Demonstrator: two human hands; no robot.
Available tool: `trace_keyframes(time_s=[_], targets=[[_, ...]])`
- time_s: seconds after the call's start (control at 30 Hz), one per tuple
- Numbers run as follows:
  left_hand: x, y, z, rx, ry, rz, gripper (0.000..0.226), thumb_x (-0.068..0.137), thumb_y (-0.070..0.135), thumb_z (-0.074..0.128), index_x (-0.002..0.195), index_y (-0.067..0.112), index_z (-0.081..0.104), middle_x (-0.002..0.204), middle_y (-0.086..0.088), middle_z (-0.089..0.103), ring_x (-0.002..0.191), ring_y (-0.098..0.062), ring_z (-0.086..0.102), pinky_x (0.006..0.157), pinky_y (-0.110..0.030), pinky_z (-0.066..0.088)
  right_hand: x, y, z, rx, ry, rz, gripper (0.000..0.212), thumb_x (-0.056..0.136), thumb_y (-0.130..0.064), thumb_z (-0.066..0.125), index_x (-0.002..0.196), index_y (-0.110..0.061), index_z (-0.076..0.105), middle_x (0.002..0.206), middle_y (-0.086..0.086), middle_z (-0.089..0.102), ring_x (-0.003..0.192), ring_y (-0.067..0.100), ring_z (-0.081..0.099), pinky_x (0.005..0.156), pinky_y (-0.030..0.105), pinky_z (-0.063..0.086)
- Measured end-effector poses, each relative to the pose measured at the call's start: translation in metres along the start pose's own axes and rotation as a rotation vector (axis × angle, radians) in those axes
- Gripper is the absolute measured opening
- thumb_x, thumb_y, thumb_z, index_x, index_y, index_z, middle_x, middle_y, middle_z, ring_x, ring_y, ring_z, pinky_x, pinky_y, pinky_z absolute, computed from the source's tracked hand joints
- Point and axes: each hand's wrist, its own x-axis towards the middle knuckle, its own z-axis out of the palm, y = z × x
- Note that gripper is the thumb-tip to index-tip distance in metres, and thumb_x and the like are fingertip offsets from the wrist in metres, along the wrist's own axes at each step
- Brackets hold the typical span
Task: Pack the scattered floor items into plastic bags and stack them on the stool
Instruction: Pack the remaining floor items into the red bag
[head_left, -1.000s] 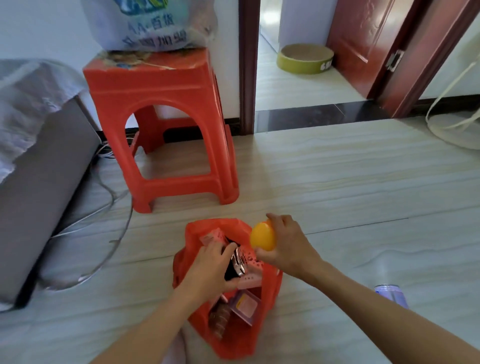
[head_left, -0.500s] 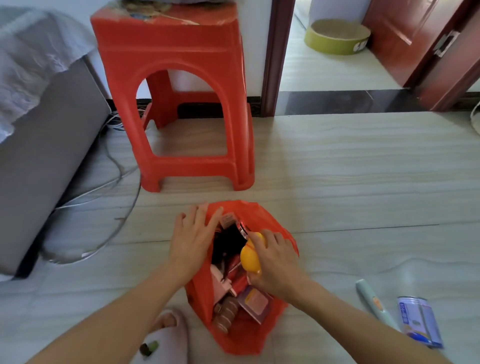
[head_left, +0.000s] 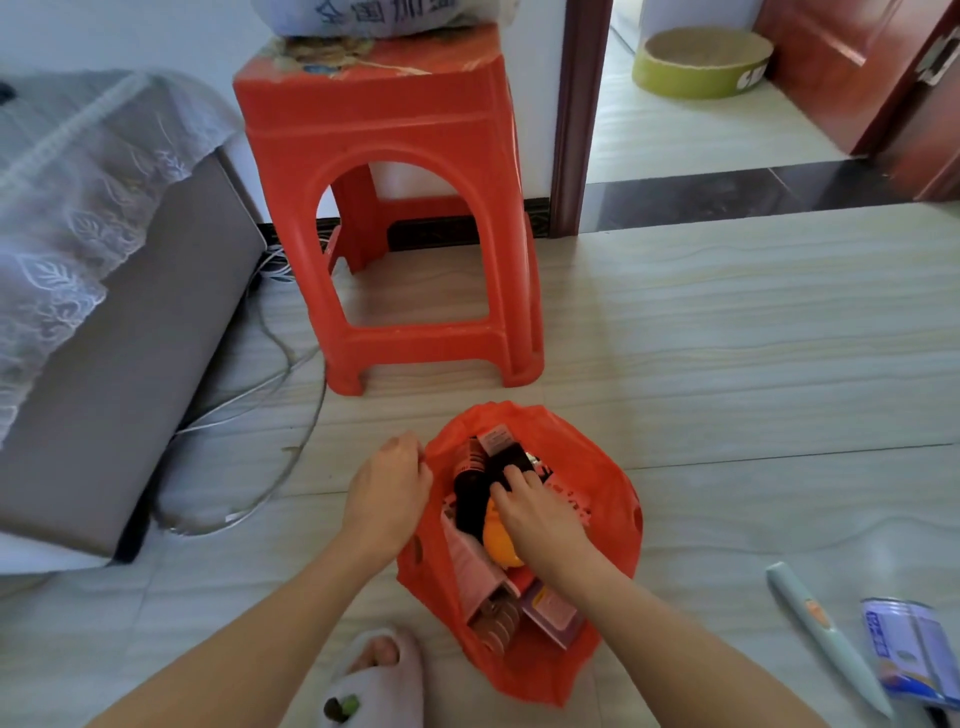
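A red plastic bag (head_left: 605, 499) lies open on the floor in front of me, filled with several items: a dark bottle (head_left: 470, 488), pink packets and a yellow-orange ball (head_left: 500, 543). My left hand (head_left: 387, 493) grips the bag's left rim with curled fingers. Inside the bag, my right hand (head_left: 540, 514) lies flat on the contents, fingers stretched onto a dark item, with the ball under its thumb side. Behind the bag stands the red stool (head_left: 384, 130), and a white printed bag (head_left: 384, 15) sits on top of it.
A pale pen-shaped item (head_left: 821, 634) and a blue-white can (head_left: 904, 649) lie on the floor at the right. My slippered foot (head_left: 374, 675) is beside the bag. A grey sofa (head_left: 104, 322) and loose cables (head_left: 270, 374) are at the left; a doorway opens beyond.
My right hand carried the yellow-orange ball down into the red bag and now lies over it. My left hand went from inside the bag to its left rim and curled round it.
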Motion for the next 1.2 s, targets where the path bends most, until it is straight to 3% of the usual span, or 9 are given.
trace_keyframes(time_s=[0.1,0.2,0.3,0.43,0.67,0.8,0.9,1.03,1.2], targets=[[0.000,-0.001,-0.004,0.068,0.022,0.026,0.013,0.087,0.017,0.047,0.095,0.012,0.057,0.096,-0.006,0.063,0.092,-0.025,0.056,0.073,-0.036,0.045,-0.001,0.001,0.000,-0.072,-0.006,-0.018,0.032,0.084,0.004,0.046,0.116,0.000,0.052,0.118,0.019,0.050,0.107,0.035,0.051,0.073,0.038,0.046],[-0.003,-0.002,-0.005,0.225,0.031,0.131,0.017,0.086,0.022,0.053,0.098,0.014,0.061,0.103,-0.004,0.059,0.101,-0.024,0.050,0.081,-0.036,0.042,-0.010,0.002,-0.003,-0.186,0.082,-0.091,0.030,0.069,-0.016,0.070,0.098,-0.009,0.068,0.100,0.010,0.067,0.095,0.029,0.065,0.079,0.038,0.053],[-0.016,0.003,-0.005,0.247,0.046,0.323,0.023,0.074,0.017,0.068,0.096,0.011,0.064,0.099,-0.009,0.061,0.095,-0.031,0.059,0.073,-0.042,0.048,-0.020,0.012,-0.023,-0.273,0.188,-0.064,0.046,0.060,-0.034,0.076,0.103,-0.016,0.071,0.108,0.008,0.070,0.103,0.024,0.065,0.090,0.042,0.052],[-0.035,0.031,-0.008,0.268,0.064,0.509,0.043,0.074,0.030,0.042,0.113,0.017,0.052,0.116,-0.008,0.059,0.107,-0.029,0.057,0.080,-0.040,0.051,-0.052,0.046,-0.067,-0.334,0.292,0.002,0.062,0.054,-0.047,0.078,0.107,-0.016,0.069,0.112,0.007,0.069,0.105,0.023,0.065,0.090,0.045,0.050],[-0.061,0.134,0.018,0.216,0.055,0.740,0.047,0.071,0.021,0.038,0.115,0.014,0.052,0.120,-0.014,0.059,0.112,-0.034,0.056,0.087,-0.043,0.050,-0.162,0.155,-0.099,-0.359,0.224,0.205,0.066,0.046,-0.038,0.087,0.102,-0.008,0.069,0.099,0.013,0.071,0.087,0.029,0.069,0.074,0.046,0.056],[-0.086,0.185,0.076,0.149,-0.059,0.866,0.058,0.058,0.012,0.068,0.113,0.016,0.053,0.119,-0.012,0.060,0.109,-0.032,0.058,0.085,-0.040,0.051,-0.232,0.211,-0.073,-0.226,0.222,0.429,0.059,0.046,-0.029,0.088,0.097,-0.007,0.067,0.082,0.009,0.069,0.068,0.028,0.067,0.055,0.036,0.053],[-0.104,0.217,0.130,0.239,-0.225,0.945,0.070,0.042,0.017,0.080,0.109,0.021,0.062,0.115,-0.008,0.064,0.103,-0.027,0.063,0.079,-0.036,0.054,-0.268,0.246,-0.035,-0.018,0.200,0.681,0.054,0.072,-0.024,0.074,0.119,-0.004,0.057,0.104,0.015,0.065,0.093,0.034,0.063,0.071,0.043,0.052],[-0.109,0.252,0.194,0.325,-0.376,0.995,0.071,0.039,0.019,0.080,0.108,0.022,0.064,0.113,-0.007,0.066,0.103,-0.025,0.064,0.079,-0.033,0.054,-0.290,0.277,0.020,0.112,0.019,0.854,0.057,0.093,-0.040,0.044,0.140,-0.012,0.028,0.137,0.007,0.041,0.127,0.026,0.040,0.097,0.035,0.038],[-0.100,0.285,0.253,0.408,-0.569,0.956,0.067,0.089,0.010,0.042,0.147,0.023,0.011,0.156,-0.004,0.001,0.144,-0.025,0.002,0.115,-0.039,0.011,-0.290,0.290,0.074,0.458,0.017,1.065,0.064,0.082,-0.051,0.058,0.126,-0.007,0.039,0.126,0.013,0.046,0.119,0.031,0.043,0.094,0.038,0.040]])
